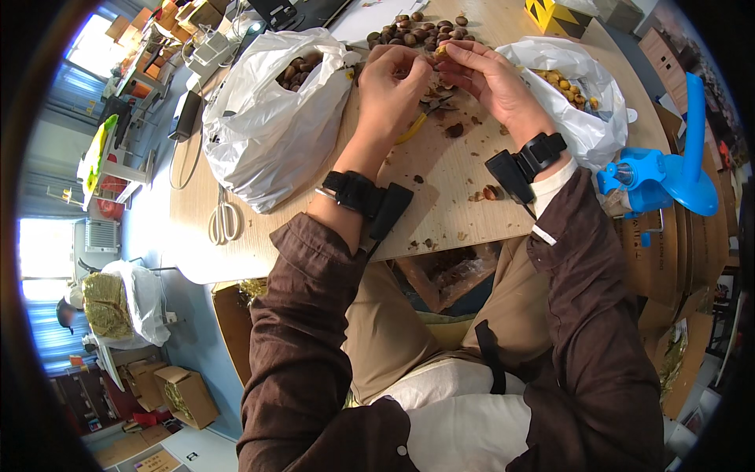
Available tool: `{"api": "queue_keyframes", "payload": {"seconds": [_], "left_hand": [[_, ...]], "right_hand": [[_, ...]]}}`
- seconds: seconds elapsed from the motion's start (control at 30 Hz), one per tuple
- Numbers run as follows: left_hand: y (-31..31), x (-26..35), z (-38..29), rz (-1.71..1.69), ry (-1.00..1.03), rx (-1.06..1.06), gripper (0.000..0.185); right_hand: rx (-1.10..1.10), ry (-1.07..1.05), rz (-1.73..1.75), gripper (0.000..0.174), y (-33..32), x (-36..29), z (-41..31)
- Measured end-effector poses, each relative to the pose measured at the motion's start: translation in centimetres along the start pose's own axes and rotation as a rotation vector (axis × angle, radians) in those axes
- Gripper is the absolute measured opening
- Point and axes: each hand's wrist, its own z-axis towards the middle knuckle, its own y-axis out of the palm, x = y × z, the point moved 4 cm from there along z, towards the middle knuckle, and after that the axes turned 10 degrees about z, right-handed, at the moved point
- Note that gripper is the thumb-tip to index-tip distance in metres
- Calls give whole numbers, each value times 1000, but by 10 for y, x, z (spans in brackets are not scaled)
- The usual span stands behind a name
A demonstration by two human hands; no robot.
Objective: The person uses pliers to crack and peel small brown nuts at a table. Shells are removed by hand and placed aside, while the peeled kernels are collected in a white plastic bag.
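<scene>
Over the table, my right hand (492, 79) holds a yellow, peeled chestnut (441, 52) between thumb and fingertips. My left hand (392, 76) is just to its left, thumb and fingers drawn together; whether something small is between them is hidden. Below the hands lies a plier-like tool with yellow handles (413, 130), among brown shell scraps (454, 130). Beyond my hands is a heap of unpeeled brown chestnuts (413, 32). A white plastic bag (271, 130) of brown chestnuts stands at left. Another white bag (596, 127), at right, contains yellow peeled chestnuts (563, 85).
Scissors with cream handles (224, 225) lie near the table's left edge. A blue clamp-on device with a lever (649, 177) sits at the right edge. A yellow-and-black box (554, 17) stands at the back right. Under the table edge, an open box (454, 274) sits between my knees.
</scene>
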Motion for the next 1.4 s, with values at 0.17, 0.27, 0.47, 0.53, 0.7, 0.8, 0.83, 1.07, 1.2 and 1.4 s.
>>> {"api": "queue_keyframes", "payload": {"seconds": [0.17,0.27,0.47,0.53,0.7,0.8,0.83,1.07,1.2,1.4], "left_hand": [[2,10,-1,-21,130,34,22],[5,8,0,-23,131,1,23],[1,9,-1,41,175,48,17],[1,10,-1,55,182,52,16],[0,12,-1,72,214,50,17],[0,11,0,72,236,30,17],[0,10,0,73,239,18,17],[0,8,1,79,235,-8,19],[-1,8,1,112,237,-21,17],[-2,6,0,41,184,27,15]], "right_hand": [[-23,7,30,26,1,0,1],[-70,5,52,25,0,2,4],[-129,46,103,22,-3,7,8],[-133,45,90,21,-3,7,8],[-120,46,35,21,-1,7,5],[-113,48,5,21,-1,5,3],[-104,50,-1,21,0,5,3],[-90,46,-25,22,0,5,2],[-96,68,-60,26,-2,7,3],[-42,-50,-67,23,5,-1,3]]}}
